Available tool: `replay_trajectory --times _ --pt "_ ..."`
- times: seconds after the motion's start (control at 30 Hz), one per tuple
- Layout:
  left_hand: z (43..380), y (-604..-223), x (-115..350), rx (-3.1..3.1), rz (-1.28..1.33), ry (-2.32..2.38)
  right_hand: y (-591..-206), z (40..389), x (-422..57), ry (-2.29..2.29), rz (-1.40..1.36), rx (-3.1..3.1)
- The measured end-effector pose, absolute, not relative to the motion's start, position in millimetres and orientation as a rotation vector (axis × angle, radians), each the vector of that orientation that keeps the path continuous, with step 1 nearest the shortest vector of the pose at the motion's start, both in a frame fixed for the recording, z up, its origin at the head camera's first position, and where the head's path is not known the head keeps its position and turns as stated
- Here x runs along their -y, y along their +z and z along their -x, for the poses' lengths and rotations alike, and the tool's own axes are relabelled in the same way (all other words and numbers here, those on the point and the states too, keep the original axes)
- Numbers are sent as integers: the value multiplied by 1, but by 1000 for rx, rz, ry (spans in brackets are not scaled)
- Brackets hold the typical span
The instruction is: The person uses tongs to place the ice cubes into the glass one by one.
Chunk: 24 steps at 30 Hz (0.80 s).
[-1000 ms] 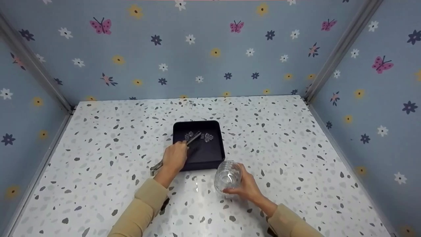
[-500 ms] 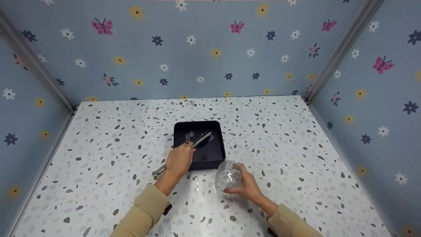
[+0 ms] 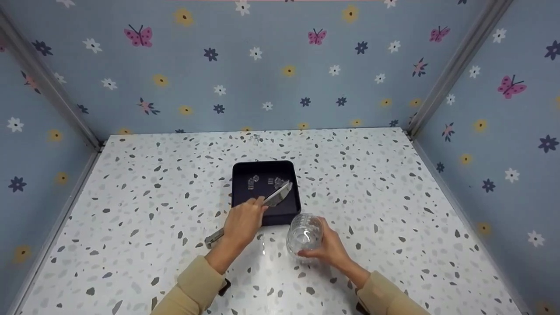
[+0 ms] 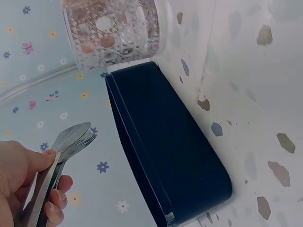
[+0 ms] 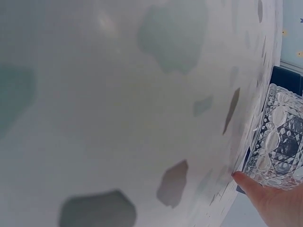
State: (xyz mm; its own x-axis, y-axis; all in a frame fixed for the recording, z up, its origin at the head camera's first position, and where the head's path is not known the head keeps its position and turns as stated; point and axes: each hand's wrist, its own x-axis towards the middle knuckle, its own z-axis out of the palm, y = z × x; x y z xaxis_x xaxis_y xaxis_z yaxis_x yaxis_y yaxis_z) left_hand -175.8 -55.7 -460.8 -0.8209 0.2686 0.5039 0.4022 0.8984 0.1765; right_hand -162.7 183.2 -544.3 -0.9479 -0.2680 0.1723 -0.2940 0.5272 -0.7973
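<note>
A dark square tray (image 3: 267, 214) stands in the middle of the table, with several clear cube-like pieces (image 3: 251, 181) lying in it. My left hand (image 3: 243, 222) grips metal serving tongs (image 3: 279, 193) by the middle of their arms. One tong end is spoon-shaped and the other is forked, as the left wrist view shows. The tips hang over the tray's right half and partly cover the pieces there; whether they touch them I cannot tell. My right hand (image 3: 330, 247) holds a patterned clear glass (image 3: 304, 236) upright, beside the tray's near right corner.
A white speckled tabletop (image 3: 372, 188) lies under everything. Blue panels (image 3: 262, 57) with flowers and butterflies enclose it at the back, left and right.
My left hand has moved right and slightly nearer with the tongs, whose tips swept from the tray's middle to its right side. The right hand and glass have stayed put.
</note>
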Motion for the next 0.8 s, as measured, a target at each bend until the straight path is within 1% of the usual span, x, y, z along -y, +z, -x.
replay_trajectory --times 0.8 --pt "139 -456 37 2486 620 -439 -547 163 -185 1382 -537 2706"
